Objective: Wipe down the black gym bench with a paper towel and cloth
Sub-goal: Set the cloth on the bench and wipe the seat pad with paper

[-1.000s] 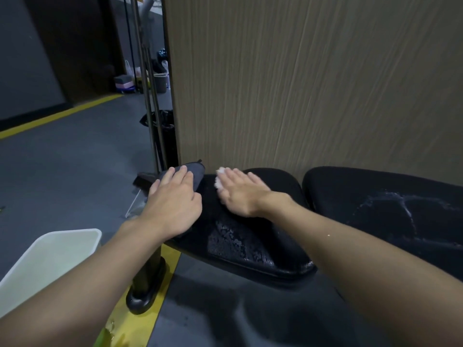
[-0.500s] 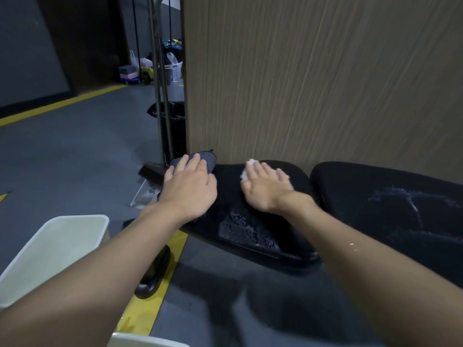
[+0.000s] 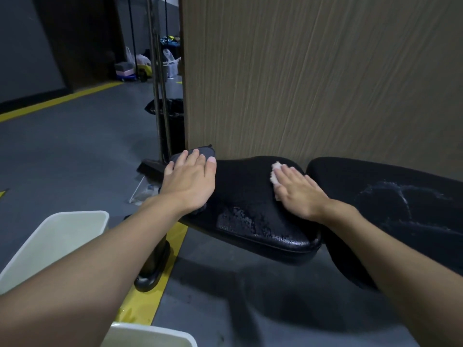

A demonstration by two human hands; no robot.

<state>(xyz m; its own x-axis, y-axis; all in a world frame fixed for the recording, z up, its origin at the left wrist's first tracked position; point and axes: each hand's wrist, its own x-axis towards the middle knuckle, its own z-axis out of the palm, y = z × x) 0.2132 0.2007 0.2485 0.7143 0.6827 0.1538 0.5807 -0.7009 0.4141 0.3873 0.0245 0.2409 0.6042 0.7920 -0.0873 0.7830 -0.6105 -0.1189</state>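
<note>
- Our left hand [image 3: 189, 182] lies flat, fingers [image 3: 194, 159] together, pressing the dark cloth [image 3: 205, 152] onto the wet black bench [image 3: 245, 196].
- Our right hand [image 3: 298, 191], fingers [image 3: 288, 174] spread, covers the paper towel [image 3: 275, 172].

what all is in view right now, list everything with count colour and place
bench pads: two, black, wet patches, centre and right
cloth: one, dark grey, far left end of the near pad
paper towel: one, white, wadded, on the near pad
bins: two, white, lower left
wood panel: one, tan, behind the bench
floor lines: yellow, on grey floor
bin with black liner: one, beside the panel
left hand: flat on the cloth
right hand: flat on the paper towel
</note>
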